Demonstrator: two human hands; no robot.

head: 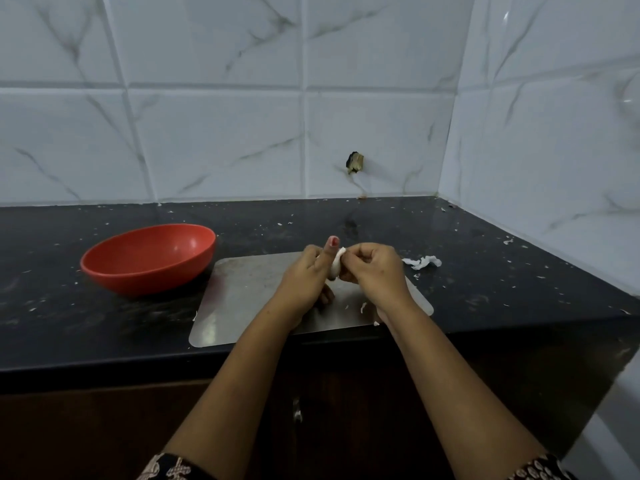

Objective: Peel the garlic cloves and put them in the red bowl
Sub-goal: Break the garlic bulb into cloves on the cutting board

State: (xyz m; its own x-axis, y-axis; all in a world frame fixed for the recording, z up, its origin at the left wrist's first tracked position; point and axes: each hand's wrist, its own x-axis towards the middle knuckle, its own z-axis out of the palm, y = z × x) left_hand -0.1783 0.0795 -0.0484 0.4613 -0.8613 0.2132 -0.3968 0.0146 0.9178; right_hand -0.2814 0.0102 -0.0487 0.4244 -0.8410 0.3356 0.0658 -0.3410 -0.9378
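Note:
Above the steel board (242, 306), both my hands hold a white garlic piece (336, 263) between them. My left hand (306, 277) grips it with the thumb raised along its side. My right hand (372, 268) pinches its upper right edge with curled fingers. Most of the garlic is hidden by my fingers. The red bowl (149, 258) sits on the black counter to the left of the board, and I see nothing inside it.
A heap of white garlic skin (422, 262) lies on the counter (485, 282) right of the board. Small skin flakes dot the board and counter. Tiled walls close the back and right side. The counter's front edge runs just below the board.

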